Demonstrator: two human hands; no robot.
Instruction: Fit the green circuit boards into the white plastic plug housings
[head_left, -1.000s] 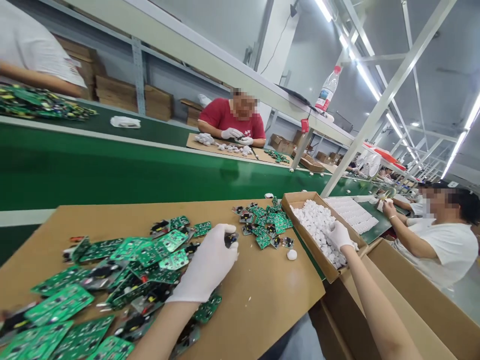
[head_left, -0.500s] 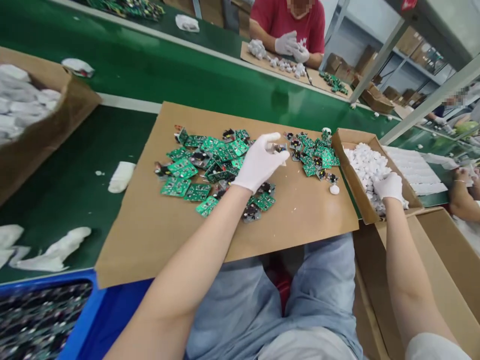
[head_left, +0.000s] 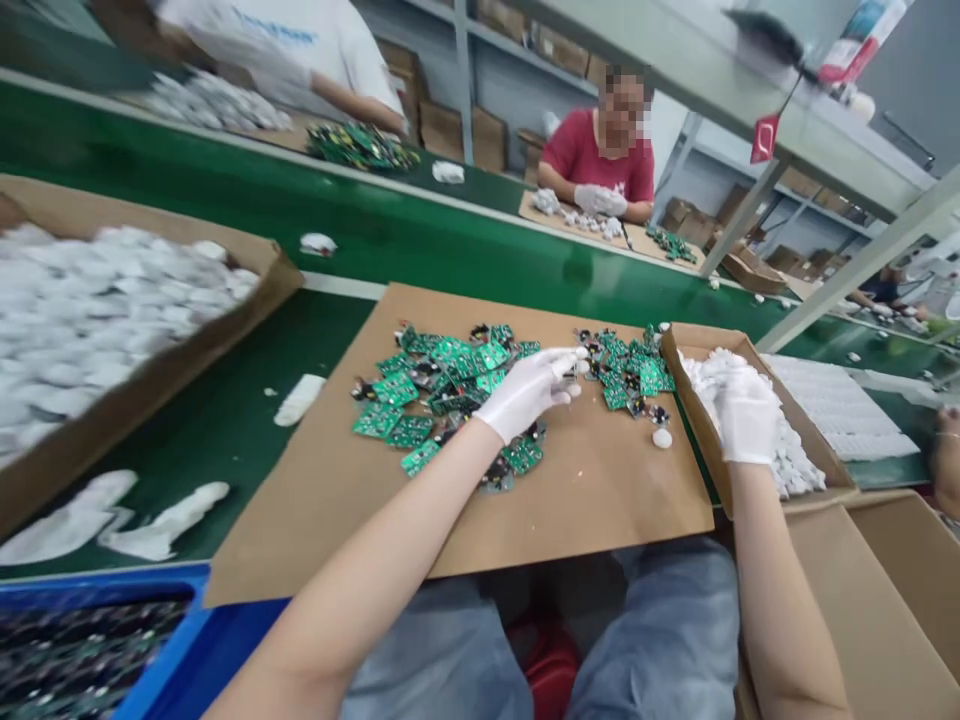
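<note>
My left hand (head_left: 527,392), in a white glove, hovers over the cardboard sheet (head_left: 585,500) and pinches a small circuit board part at its fingertips. A pile of green circuit boards (head_left: 442,380) lies just left of it, and a smaller pile (head_left: 628,368) lies to its right. My right hand (head_left: 744,412), also gloved, reaches into the cardboard box (head_left: 701,425) of small white plastic parts (head_left: 796,465); what its fingers hold is hidden. One white part (head_left: 661,438) lies loose on the sheet.
A large box of white parts (head_left: 112,310) stands at left on the green conveyor belt (head_left: 420,235). A blue bin (head_left: 90,650) of boards is at lower left. Across the belt a person in red (head_left: 600,165) works with gloved hands; another person's arm (head_left: 345,100) rests farther left.
The camera has tilted down and swung left, then lifted a little. My left hand stays at the boards holding the small part. My right hand has moved deeper into the box of white parts.
</note>
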